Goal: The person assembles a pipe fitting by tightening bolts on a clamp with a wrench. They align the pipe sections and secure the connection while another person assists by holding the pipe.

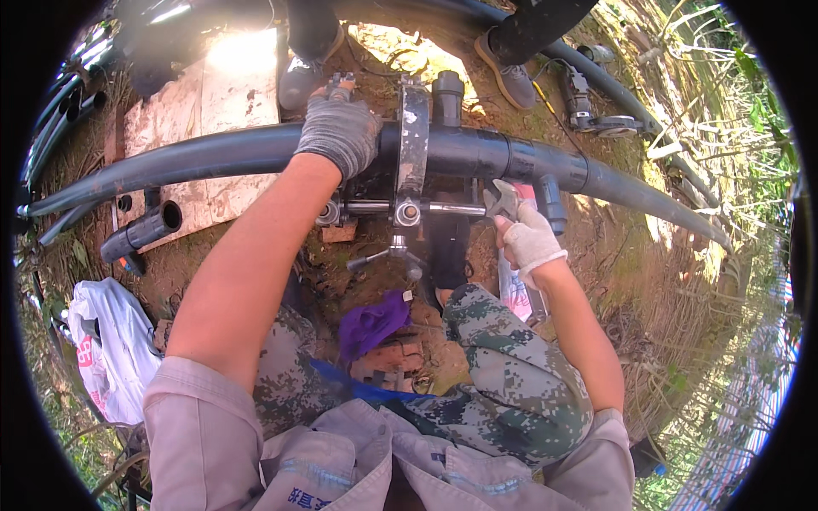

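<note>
A long black plastic pipe (pixel 230 153) runs across in front of me, bending toward both sides. A scuffed metal pipe clamp (pixel 414 140) stands around it beside a tee fitting (pixel 447 98). Just left of that clamp, my left hand (pixel 342 128) in a grey glove is closed over another clamp, which it mostly hides; a metal end (pixel 341 83) pokes out past the fingers. My right hand (pixel 530 241), in a whitish glove, grips a wrench (pixel 503 201) with its jaws by the right end of a steel rod (pixel 456 209) below the pipe.
Another person's shoes (pixel 507 75) stand beyond the pipe. Boards (pixel 204 98) and a short black fitting (pixel 141 234) lie at left, with a white bag (pixel 111 349) nearer. A purple cloth (pixel 372 326) lies between my knees. A flanged fitting (pixel 609 126) rests far right.
</note>
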Motion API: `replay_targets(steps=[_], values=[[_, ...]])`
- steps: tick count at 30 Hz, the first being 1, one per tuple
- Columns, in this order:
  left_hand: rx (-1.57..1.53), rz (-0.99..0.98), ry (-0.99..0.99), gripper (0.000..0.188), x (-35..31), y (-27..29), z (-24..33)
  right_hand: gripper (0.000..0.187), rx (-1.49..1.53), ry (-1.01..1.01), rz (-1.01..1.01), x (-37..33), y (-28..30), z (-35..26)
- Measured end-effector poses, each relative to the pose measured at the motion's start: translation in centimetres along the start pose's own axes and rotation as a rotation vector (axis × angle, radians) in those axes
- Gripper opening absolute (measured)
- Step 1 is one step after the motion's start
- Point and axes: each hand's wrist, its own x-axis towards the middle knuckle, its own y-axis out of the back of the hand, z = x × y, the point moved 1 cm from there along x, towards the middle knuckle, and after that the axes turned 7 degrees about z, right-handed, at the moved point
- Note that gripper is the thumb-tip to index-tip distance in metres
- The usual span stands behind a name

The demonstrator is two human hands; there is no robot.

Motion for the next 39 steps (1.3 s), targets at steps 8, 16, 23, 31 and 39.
replay_targets(steps=[8, 16, 23, 31, 39], values=[[0.12, -0.186, -0.146, 0.07, 1.1, 3.6, 0.6, 0.049, -0.562, 0.093, -0.042, 4.1, -1.4, 3.4], [0.249, -0.275, -0.21, 0.08, 3.0, 3.4, 1.2, 0.045, -0.87, 0.058, -0.33, 6.2, -2.9, 1.6], [0.229, -0.36, -0.27, 0.069, 3.5, 3.5, 0.8, 0.044, -0.969, 0.058, -0.435, 7.3, -3.7, 0.7], [-0.179, 0.199, -0.244, 0.046, 2.5, 0.7, -1.6, 0.047, -0.976, 0.139, -0.45, 8.0, -3.9, 0.7], [-0.782, 0.504, 0.401, 0.038, 1.1, -2.6, -3.5, 0.046, -0.967, 0.138, -0.435, 8.8, -4.3, 2.2]])
